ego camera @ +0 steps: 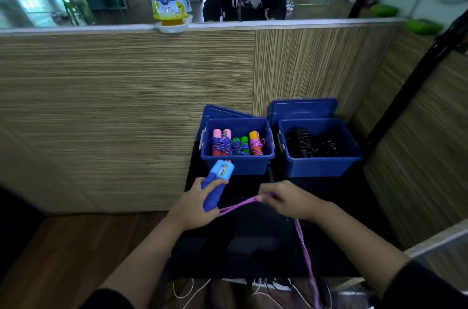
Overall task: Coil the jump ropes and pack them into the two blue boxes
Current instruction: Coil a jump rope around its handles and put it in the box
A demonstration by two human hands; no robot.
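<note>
My left hand [195, 204] grips the blue handles [217, 183] of a jump rope, upright over the black table. Its pink-purple cord [238, 206] runs taut from the handles to my right hand [288, 199], which pinches it, then hangs down past the table's front edge. The left blue box [238, 165] holds three coiled ropes with pink, green and orange handles [236, 145]. The right blue box [321, 164] holds black coiled ropes [310, 144].
Both boxes stand at the back of a black table [253, 245], their blue lids [302, 108] propped behind them against a wood-grain partition. Cables and a power strip [273, 283] lie on the floor below. A person stands beyond the partition.
</note>
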